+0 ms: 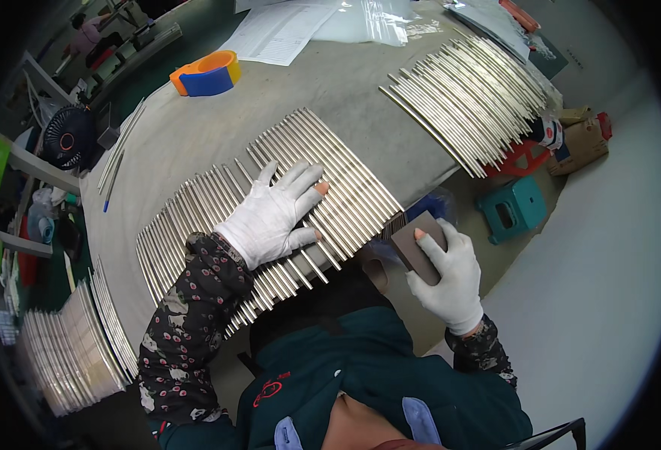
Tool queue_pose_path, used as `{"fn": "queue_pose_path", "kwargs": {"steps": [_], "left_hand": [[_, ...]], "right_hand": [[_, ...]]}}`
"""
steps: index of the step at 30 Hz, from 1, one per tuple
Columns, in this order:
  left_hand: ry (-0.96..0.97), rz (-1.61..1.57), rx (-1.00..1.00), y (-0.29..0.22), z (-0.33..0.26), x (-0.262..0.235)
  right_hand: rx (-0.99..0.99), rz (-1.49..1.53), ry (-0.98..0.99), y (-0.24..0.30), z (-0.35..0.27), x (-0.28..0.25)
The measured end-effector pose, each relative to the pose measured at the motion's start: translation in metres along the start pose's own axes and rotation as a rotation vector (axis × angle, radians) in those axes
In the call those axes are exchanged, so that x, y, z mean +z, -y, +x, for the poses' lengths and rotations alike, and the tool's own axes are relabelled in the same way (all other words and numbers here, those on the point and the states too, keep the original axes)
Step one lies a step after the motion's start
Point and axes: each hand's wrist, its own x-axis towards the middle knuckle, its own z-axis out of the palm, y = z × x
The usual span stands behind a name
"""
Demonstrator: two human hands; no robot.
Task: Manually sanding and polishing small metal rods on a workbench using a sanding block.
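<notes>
A row of thin silvery metal rods (338,172) lies side by side across the grey table, their near ends reaching over its edge. My left hand (274,214), in a white glove with bare fingertips showing, rests spread and flat on the rods near the middle of the row. Some rods under it stand out farther toward me than others. Off the table's near right edge, my right hand (450,270), gloved the same way, grips a brown-grey rectangular block (420,249), like a sanding block. The block is close to the rod ends at the right, apart from them.
More rods (465,101) lie at the table's far right, others (75,352) at the lower left. Orange and blue tape-like rings (207,73), papers (282,31) and plastic bags (375,21) sit at the back. A teal stool (512,208) and cardboard box (582,142) stand right; a black fan (68,137) left.
</notes>
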Motion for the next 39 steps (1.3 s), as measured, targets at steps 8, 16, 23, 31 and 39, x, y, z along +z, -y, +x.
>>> {"fn": "queue_pose_path", "kwargs": {"steps": [8, 16, 23, 31, 39], "left_hand": [[0.006, -0.015, 0.005, 0.001, 0.015, 0.003], [-0.004, -0.028, 0.013, 0.001, 0.026, 0.005], [-0.001, -0.011, 0.036, 0.004, 0.053, 0.004], [-0.075, 0.109, -0.001, 0.001, 0.080, 0.020], [-0.147, 0.139, 0.017, 0.004, 0.066, 0.023]], "right_hand": [[-0.044, 0.031, 0.086, -0.002, 0.015, 0.003], [-0.066, 0.040, 0.067, -0.009, 0.018, 0.000], [-0.030, 0.021, 0.017, -0.019, 0.011, -0.004], [-0.026, -0.015, -0.065, -0.030, 0.007, 0.006], [-0.065, -0.018, -0.126, -0.035, 0.025, 0.008]]}}
